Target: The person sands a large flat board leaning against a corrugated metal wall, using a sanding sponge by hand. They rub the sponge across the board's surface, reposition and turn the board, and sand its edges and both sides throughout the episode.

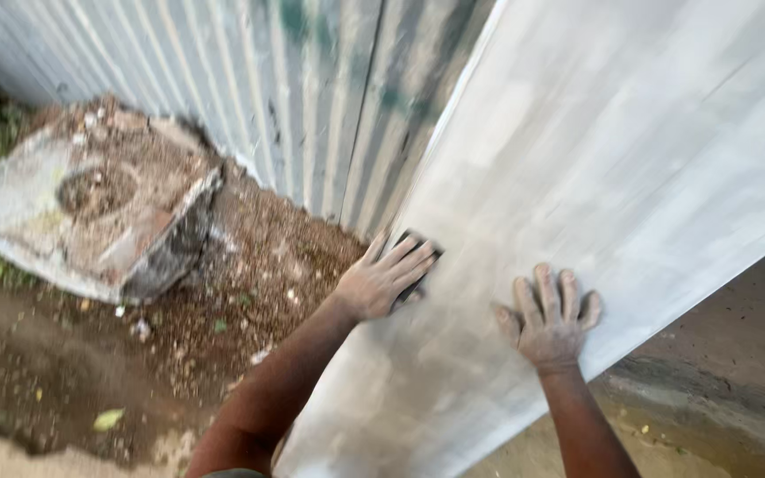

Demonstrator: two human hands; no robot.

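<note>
Pressing a dark sanding pad (416, 265) flat under closed-together fingers, the left hand (384, 281) rubs near the left edge of the big pale board (613, 159), seemingly to smooth it. Right of it on the board, the right hand (549, 320) lies spread, holding nothing, likely steadying it. Left of the board stand a corrugated metal fence (294, 88) and, on dirt, a broken concrete slab (90, 208).
</note>
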